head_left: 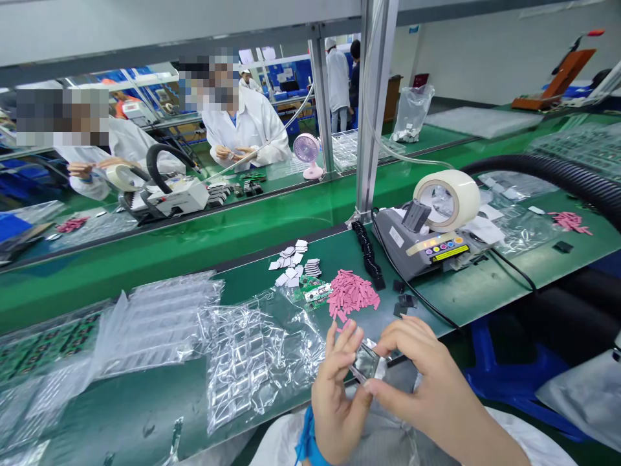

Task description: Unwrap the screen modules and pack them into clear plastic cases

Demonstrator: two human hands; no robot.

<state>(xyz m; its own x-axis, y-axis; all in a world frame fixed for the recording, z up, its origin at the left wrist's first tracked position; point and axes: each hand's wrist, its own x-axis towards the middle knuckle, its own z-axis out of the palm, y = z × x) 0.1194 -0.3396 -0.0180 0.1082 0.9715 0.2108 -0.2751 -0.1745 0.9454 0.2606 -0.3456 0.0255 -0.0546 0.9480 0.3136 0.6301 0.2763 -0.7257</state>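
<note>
Both hands pinch a small film-wrapped part just off the near edge of the green tabletop.
The left hand and right hand close their fingers on opposite edges of it, at 6 o'clock from the pile of pink strips. It looks light and thin. The glossy wrap is likely slippery and easily creased, so the stiffer edges seem the safest hold.

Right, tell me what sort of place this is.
Most likely an electronics assembly line in a factory: a small circuit board on the green bench, an electric tape dispenser, and co-workers in white coats opposite.
</note>
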